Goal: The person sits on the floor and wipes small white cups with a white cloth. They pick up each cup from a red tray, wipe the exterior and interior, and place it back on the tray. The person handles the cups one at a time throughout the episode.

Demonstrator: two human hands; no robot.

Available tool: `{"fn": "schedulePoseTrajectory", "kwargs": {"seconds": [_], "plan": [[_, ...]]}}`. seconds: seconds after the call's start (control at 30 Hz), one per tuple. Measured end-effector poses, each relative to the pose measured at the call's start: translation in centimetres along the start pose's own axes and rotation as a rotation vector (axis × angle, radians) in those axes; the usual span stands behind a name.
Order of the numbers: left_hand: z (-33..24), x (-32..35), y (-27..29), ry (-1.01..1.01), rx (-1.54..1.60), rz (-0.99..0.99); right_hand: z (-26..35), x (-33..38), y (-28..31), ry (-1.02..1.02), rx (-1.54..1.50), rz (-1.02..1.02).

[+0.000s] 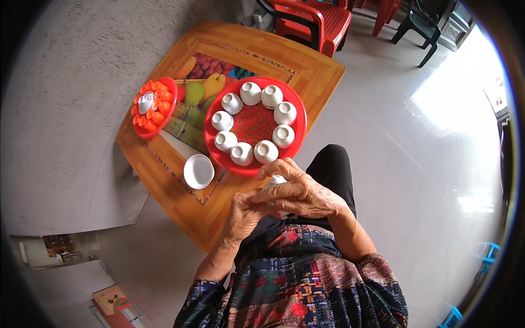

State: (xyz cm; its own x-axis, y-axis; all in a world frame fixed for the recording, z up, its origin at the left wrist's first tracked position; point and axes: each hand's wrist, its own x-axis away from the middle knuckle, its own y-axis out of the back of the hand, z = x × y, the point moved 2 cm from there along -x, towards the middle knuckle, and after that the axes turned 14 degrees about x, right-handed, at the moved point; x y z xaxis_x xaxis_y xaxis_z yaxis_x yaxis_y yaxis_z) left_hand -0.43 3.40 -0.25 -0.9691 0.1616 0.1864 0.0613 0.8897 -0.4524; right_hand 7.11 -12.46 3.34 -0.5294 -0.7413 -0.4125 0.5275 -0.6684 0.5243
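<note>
Both hands meet in front of my lap, just off the table's near edge. My left hand and my right hand are closed around a small white cup. Fingers cover most of the cup, so its full shape is hidden. Just beyond the hands lies a round red tray with a patterned middle. Several white cups stand upside down on it in a ring. To the left of the hands, a white bowl sits on the wooden table.
A smaller red tray at the table's left holds several orange cups around a white lidded pot. Fruit pictures decorate the tabletop. Red chairs and a dark green chair stand beyond. A grey wall borders the left.
</note>
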Motion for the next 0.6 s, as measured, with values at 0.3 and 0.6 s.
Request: {"fn": "schedulePoseTrajectory", "kwargs": {"seconds": [0.3,0.6], "plan": [[-0.9,0.1,-1.2,-0.023,0.206,-0.06,0.3,0.3,0.2,-0.277,-0.533,-0.016],[-0.2,-0.4,-0.8,-0.057,0.697,-0.099,-0.7,2.8,-3.0,-0.275,-0.639,-0.432]]}}
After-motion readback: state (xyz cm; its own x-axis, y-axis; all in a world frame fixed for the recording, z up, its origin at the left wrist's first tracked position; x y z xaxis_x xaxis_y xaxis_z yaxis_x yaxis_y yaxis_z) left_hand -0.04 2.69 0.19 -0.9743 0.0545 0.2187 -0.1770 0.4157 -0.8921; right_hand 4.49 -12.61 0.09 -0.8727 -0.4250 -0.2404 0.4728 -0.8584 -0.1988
